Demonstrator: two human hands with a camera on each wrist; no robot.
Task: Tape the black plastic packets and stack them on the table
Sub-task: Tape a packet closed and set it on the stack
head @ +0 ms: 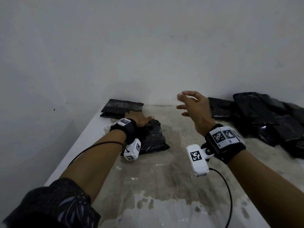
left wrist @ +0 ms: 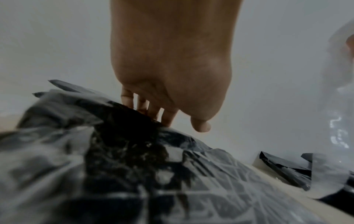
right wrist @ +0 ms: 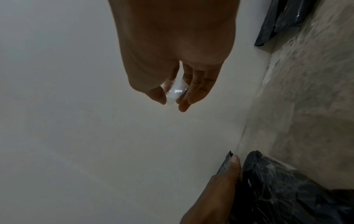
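Observation:
A crumpled black plastic packet (head: 153, 139) lies on the table (head: 164, 178) left of centre. My left hand (head: 141, 119) rests on its far end; in the left wrist view the straight fingers (left wrist: 145, 106) press down over the packet's far edge (left wrist: 118, 151), with the thumb free. My right hand (head: 181, 100) is raised above the table's far middle. It pinches a strip of clear tape (right wrist: 176, 89) between thumb and fingers. The tape (left wrist: 335, 91) hangs as a shiny translucent band to the right of the packet.
A flat stack of black packets (head: 121, 107) lies at the back left against the white wall. A loose pile of black packets (head: 263, 117) fills the back right. The table's left edge runs beside my left forearm. A cable trails from my right wrist.

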